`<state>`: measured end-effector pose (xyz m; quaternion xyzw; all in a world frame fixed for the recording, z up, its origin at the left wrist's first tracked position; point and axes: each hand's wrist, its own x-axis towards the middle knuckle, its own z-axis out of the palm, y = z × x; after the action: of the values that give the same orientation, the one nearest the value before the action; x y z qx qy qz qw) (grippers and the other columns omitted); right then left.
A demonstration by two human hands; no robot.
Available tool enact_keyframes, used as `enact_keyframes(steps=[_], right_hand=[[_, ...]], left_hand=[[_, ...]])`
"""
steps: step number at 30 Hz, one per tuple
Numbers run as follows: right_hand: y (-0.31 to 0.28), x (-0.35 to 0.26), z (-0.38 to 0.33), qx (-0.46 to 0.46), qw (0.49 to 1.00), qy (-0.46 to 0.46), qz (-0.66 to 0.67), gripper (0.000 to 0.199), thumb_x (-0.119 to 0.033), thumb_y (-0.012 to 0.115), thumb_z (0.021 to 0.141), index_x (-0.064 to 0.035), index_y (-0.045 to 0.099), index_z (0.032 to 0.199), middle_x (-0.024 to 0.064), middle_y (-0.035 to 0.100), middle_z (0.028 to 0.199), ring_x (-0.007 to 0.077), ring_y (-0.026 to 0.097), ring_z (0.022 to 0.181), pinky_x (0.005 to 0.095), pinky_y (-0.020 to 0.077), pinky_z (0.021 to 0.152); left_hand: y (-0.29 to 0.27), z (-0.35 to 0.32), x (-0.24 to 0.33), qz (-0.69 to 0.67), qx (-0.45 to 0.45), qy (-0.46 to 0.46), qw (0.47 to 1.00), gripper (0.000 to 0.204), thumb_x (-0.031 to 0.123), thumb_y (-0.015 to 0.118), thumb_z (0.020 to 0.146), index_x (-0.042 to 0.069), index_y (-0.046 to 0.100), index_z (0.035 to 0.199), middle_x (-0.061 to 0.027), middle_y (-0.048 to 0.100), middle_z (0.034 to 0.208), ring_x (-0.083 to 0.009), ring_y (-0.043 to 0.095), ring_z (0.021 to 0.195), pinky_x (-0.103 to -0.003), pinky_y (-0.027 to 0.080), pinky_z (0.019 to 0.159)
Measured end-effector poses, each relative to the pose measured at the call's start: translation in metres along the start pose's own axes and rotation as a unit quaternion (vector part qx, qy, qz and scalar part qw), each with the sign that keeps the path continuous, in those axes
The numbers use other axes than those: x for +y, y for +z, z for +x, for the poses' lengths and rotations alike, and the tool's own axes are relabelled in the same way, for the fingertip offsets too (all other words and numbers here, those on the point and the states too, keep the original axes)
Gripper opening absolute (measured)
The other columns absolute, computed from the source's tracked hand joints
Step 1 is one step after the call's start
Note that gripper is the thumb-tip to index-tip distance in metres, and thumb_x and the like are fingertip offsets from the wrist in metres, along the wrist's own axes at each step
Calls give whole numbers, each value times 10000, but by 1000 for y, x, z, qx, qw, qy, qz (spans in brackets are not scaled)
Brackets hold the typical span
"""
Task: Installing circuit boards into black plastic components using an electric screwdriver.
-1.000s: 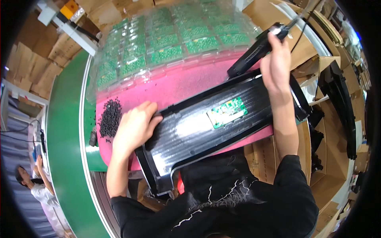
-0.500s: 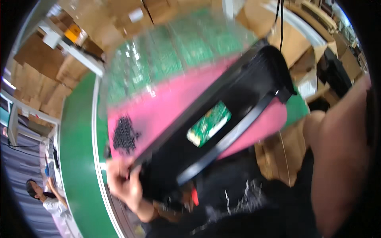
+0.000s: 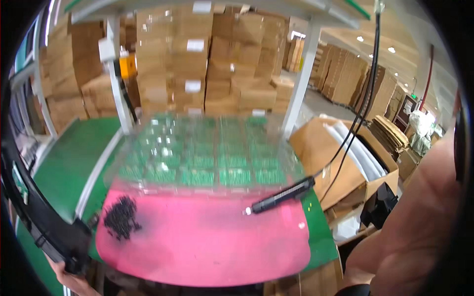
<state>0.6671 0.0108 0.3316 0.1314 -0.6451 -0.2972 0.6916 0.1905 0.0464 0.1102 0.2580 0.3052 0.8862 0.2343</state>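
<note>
My left hand (image 3: 60, 272) is at the lower left, closed around the end of a long black plastic housing (image 3: 52, 217). The housing stands tilted along the left rim, with a green circuit board (image 3: 19, 183) inside it. At the right, my bare right forearm (image 3: 410, 232) rises close to the camera, its hand beyond the picture's edge. On the pink mat (image 3: 212, 241) lies a heap of small black screws (image 3: 121, 217). A black electric screwdriver (image 3: 281, 196) with a corded end rests at the mat's far right, apart from both hands.
Clear plastic trays of green circuit boards (image 3: 207, 153) cover the far part of the bench. A green conveyor belt (image 3: 74, 158) runs at the left. An open carton (image 3: 340, 163) with grey-white sheets stands right. Stacked cardboard boxes (image 3: 173, 59) fill the background; cables (image 3: 370, 84) hang down.
The black housing has moved from over the mat to the far left of the picture, still in my left hand. The view has levelled and lifted, showing the mat and screwdriver.
</note>
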Motion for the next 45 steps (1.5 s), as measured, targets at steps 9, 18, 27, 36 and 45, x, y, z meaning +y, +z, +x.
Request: enact_keyframes(steps=[9, 18, 27, 36, 45], right_hand=[[40, -26, -50, 164, 984, 60, 27, 518, -401, 587, 924, -130, 502, 1357, 106, 373, 1506, 281, 385, 1309, 474, 301, 1035], [59, -52, -27, 291, 955, -16, 53, 511, -466, 566, 933, -143, 549, 1328, 99, 393, 1504, 279, 381, 1306, 462, 299, 1022], [77, -85, -7, 296, 953, 10, 61, 521, -531, 544, 941, -156, 596, 1299, 92, 412, 1502, 277, 377, 1304, 450, 296, 1009], [-113, -152, -28, -437, 638, 219, -595, 518, -187, 717, 776, -62, 474, 1216, 166, 440, 1205, 316, 441, 1088, 453, 374, 942], [-370, -348, 66, -414, -12, 535, -737, 576, -301, 689, 793, -97, 519, 1304, 164, 546, 1284, 328, 488, 1265, 543, 383, 1035]], left_hand=[[-105, 80, -45, 25, 54, -80, 995, 168, 227, 602, 913, 87, 581, 1003, -34, 630, 1005, -165, 567, 856, -329, 444, 762], [-134, 114, -57, 58, 115, -68, 989, 739, 162, 687, 929, -3, 255, 1505, -260, 145, 1564, -378, 401, 1280, -399, 527, 960], [4, -11, -76, 39, -174, -84, 980, 442, 134, 523, 930, -30, 446, 1333, -185, 564, 1222, -276, 521, 1145, -344, 413, 975], [70, -187, -78, 91, -709, 13, 699, 101, -33, 617, 796, -28, 642, 894, -152, 640, 827, -303, 607, 810, -372, 490, 760], [74, -195, -77, 112, -775, -47, 620, 156, -32, 645, 885, -1, 690, 1031, -167, 659, 912, -292, 654, 814, -362, 535, 755]])
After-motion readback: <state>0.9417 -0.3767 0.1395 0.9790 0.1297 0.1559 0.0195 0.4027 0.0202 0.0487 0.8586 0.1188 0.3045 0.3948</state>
